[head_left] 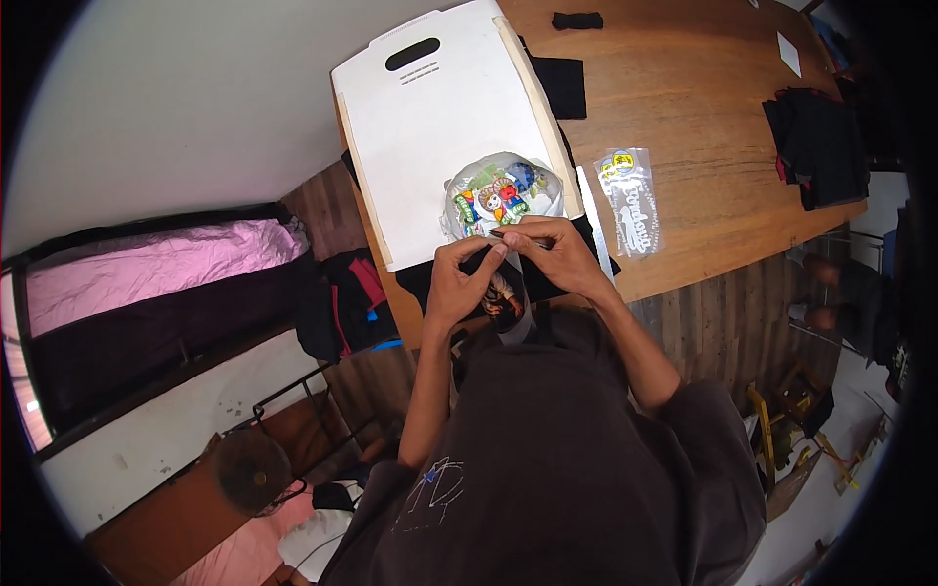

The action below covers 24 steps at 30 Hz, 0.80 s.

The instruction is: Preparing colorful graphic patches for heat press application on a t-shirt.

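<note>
My left hand (pixel 463 281) and my right hand (pixel 554 252) meet at the near edge of a white board, thumbs and fingertips pinched together. Something small and dark shows between the fingertips, too small to name. Just beyond them a clear plastic bag (pixel 535 207) lies on the board, with several colourful printed pieces (pixel 493 198) in it. Below the hands hangs a dark piece with an orange and white print (pixel 504 301), partly covered by my left hand. Whether it joins what the fingers pinch, I cannot tell.
The white board (pixel 440 127), with a slot handle and taped sides, lies on a wooden table (pixel 684 88). A printed clear bag (pixel 625 200) and folded dark garments (pixel 816 142) lie to the right. Dark and red clothes (pixel 342 303) are piled left. A fan (pixel 252 472) stands lower left.
</note>
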Each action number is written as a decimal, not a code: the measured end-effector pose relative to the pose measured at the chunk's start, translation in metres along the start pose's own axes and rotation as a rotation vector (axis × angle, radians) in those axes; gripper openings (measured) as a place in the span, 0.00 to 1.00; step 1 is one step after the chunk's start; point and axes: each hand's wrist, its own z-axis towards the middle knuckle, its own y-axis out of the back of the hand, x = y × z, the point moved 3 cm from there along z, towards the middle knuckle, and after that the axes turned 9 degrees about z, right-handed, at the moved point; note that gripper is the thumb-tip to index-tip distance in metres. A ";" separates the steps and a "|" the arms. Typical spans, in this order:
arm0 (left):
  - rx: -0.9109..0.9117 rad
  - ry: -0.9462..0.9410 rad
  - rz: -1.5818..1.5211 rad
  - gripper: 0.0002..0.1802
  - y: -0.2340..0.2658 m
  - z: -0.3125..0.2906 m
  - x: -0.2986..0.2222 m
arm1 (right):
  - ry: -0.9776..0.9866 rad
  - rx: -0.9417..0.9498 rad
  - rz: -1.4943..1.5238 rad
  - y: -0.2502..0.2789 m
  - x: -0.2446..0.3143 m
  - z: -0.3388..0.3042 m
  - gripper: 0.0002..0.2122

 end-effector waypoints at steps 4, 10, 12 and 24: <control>0.009 0.030 0.014 0.11 0.001 0.000 0.008 | -0.028 -0.036 0.056 0.000 -0.009 0.002 0.13; -0.013 0.033 0.000 0.11 0.004 -0.005 0.013 | -0.173 -0.061 0.052 0.004 -0.016 0.008 0.16; -0.010 0.049 0.012 0.10 0.004 -0.008 0.011 | -0.493 -0.022 0.422 0.006 -0.024 0.004 0.20; -0.052 0.015 0.024 0.10 0.003 -0.013 0.014 | -0.554 0.087 0.666 0.010 -0.028 0.011 0.32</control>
